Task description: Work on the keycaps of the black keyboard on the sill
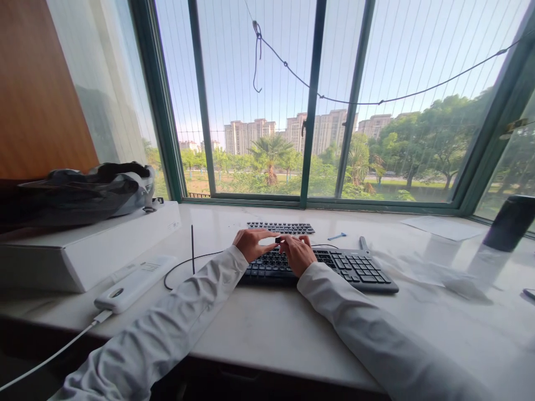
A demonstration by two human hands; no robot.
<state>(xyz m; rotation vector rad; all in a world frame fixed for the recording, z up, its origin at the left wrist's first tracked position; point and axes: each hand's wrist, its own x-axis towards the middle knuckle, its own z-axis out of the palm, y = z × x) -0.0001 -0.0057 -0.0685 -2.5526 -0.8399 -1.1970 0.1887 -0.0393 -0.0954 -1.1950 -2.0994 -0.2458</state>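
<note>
Tall buildings [249, 137] and trees [438, 139] show through a wide, green-framed window [311, 111] behind the pale, glossy bench [251, 334]. Over the bench the person's two light-sleeved arms [175, 312] reach forward and converge. At the left stands a white box [75, 259], its contents hidden, with a dark bundle [92, 192] on top. A black keyboard [359, 270] lies beneath the hands. The left hand [251, 245] turns inward, thumb and forefinger narrowed onto a small black piece [278, 240] above the keyboard's left part; the right hand [298, 255] bends in opposite, fingers curled, tips at the same piece, their grip impossible to tell.
</note>
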